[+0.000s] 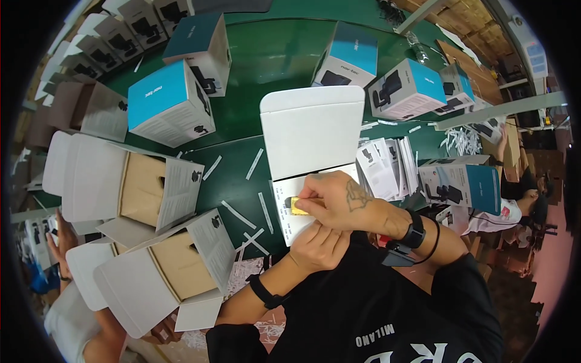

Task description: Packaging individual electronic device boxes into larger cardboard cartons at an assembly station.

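Observation:
A white box (311,130) stands in front of me with its lid flap raised. My right hand (339,196), tattooed and with a black watch on its wrist, pinches a small yellow piece (296,207). It presses this on the box's printed white panel (289,225), over a dark picture there; the yellow piece's exact kind is unclear. Just below, my left hand (319,247) is curled closed at the box's near edge, under the right hand. Whatever its fingers hold is hidden.
Two open boxes (184,266) with brown cardboard inside stand at my left. Closed teal-topped boxes (158,91) line the far side. White leaflets (387,166) are stacked at the right. Paper strips (254,164) lie on the green table (269,54). Another person's hand (60,245) is at far left.

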`<act>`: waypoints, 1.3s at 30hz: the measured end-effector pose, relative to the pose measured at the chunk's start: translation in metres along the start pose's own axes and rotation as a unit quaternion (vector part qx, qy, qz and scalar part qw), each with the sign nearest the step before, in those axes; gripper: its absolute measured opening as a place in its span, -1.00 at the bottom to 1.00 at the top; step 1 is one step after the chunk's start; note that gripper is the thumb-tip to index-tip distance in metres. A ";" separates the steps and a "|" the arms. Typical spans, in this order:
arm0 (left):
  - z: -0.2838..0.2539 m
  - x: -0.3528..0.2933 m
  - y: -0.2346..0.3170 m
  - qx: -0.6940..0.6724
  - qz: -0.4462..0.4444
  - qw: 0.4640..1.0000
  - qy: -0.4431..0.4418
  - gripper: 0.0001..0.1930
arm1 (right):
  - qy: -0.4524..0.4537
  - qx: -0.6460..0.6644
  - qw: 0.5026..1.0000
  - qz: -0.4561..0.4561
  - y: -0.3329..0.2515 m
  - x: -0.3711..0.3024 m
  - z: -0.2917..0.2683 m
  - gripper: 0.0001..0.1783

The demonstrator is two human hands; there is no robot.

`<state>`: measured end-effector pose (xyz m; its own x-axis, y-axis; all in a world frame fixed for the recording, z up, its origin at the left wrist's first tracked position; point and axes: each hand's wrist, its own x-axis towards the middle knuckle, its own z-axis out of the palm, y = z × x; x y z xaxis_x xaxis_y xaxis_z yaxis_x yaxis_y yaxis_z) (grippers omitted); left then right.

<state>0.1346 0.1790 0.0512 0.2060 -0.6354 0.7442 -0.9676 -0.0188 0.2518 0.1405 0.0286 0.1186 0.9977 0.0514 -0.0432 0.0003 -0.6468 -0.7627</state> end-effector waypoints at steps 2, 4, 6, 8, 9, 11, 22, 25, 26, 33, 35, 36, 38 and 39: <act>0.001 -0.003 0.004 0.000 -0.010 1.000 -0.004 -0.88 | 0.012 -0.031 0.999 -0.022 0.005 -0.005 0.004 -0.77; -0.001 -0.005 0.005 0.002 -0.012 1.000 -0.010 -0.88 | 0.026 -0.089 0.993 -0.076 0.000 -0.003 0.009 -0.70; -0.001 -0.005 0.006 0.008 -0.016 1.000 -0.007 -0.90 | 0.022 -0.109 0.991 -0.076 -0.009 -0.005 0.010 -0.70; -0.003 -0.003 0.007 0.013 -0.018 1.000 -0.007 -0.90 | 0.006 -0.152 0.985 -0.077 -0.020 -0.005 0.010 -0.68; -0.004 0.000 0.007 0.018 -0.020 1.000 -0.009 -0.90 | 0.007 -0.151 0.985 -0.080 -0.020 -0.003 0.012 -0.68; -0.005 0.004 0.008 0.028 -0.025 0.999 -0.013 -0.90 | 0.033 -0.137 0.982 -0.127 -0.014 -0.001 0.022 -0.70; -0.010 0.010 0.010 0.024 -0.039 0.999 0.001 -0.91 | 0.364 -0.053 0.918 0.145 0.067 -0.081 -0.074 -0.67; -0.012 0.011 0.018 0.010 -0.050 0.999 -0.011 -0.89 | 0.237 -0.215 0.934 0.158 0.074 -0.076 -0.097 -0.38; -0.012 0.011 0.018 0.011 -0.064 0.998 -0.017 -0.87 | 0.267 -0.123 0.947 0.130 0.063 -0.061 -0.090 -0.30; -0.026 0.043 0.022 -0.116 -0.186 0.973 -0.070 -0.80 | 0.229 0.372 0.899 0.039 0.039 -0.045 -0.073 -0.46; -0.035 0.048 0.021 -0.252 -0.318 0.910 -0.090 -0.78 | 0.159 0.333 0.929 -0.024 0.043 -0.092 -0.066 -0.59; -0.039 0.041 0.016 -0.253 -0.317 0.910 -0.092 -0.78 | 0.154 0.212 0.965 -0.016 0.031 -0.111 -0.063 -0.64; -0.045 0.029 0.011 -0.581 -0.504 0.639 0.014 -0.65 | 0.188 0.128 0.972 -0.051 0.010 -0.136 -0.054 -0.66; -0.043 0.029 0.019 -0.586 -0.503 0.635 0.001 -0.65 | 0.207 0.043 0.973 -0.091 0.002 -0.143 -0.052 -0.67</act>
<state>0.1288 0.1936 0.1038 0.6352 -0.7561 -0.1576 0.4264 0.1732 0.8878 0.0014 -0.0191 0.1568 0.9235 -0.1635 0.3469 0.1911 -0.5880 -0.7860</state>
